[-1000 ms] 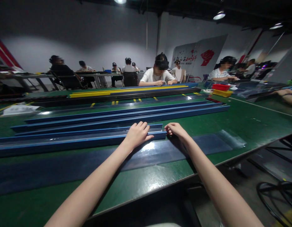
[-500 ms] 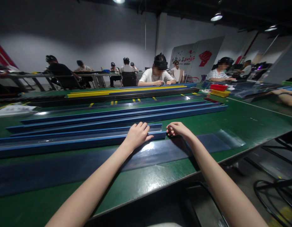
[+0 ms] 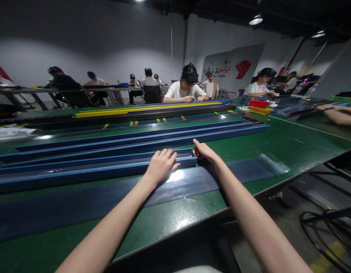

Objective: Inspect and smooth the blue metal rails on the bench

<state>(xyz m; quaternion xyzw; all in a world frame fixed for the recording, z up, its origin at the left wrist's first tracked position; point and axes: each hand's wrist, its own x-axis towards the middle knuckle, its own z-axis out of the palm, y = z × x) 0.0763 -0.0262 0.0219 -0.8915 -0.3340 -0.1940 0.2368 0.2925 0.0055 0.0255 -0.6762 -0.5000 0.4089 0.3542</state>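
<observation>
A long blue plastic channel (image 3: 79, 176) runs across the table from the left edge, its right end in front of me. My left hand (image 3: 162, 165) lies over this channel near that end, fingers bent across its trough and thumb on the near side. At the end itself is my right hand (image 3: 204, 150), fingers curled in and thumb pointing up. Whatever those curled fingers may hold is hidden. A clear plastic strip (image 3: 79, 201) lies flat on the green table (image 3: 170, 223), nearer to me and beneath my forearms.
More blue channels (image 3: 221, 132) lie parallel just beyond. Farther back are yellow strips (image 3: 107, 112), a phone (image 3: 252, 120), a red bin (image 3: 259, 103) and a yellow bin (image 3: 260, 110). A co-worker (image 3: 175, 93) sits opposite. Another person's arm (image 3: 337, 113) shows at right.
My right hand has turned at the channel's end, its thumb now raised. The left hand stays on the channel. The whole view has shifted slightly.
</observation>
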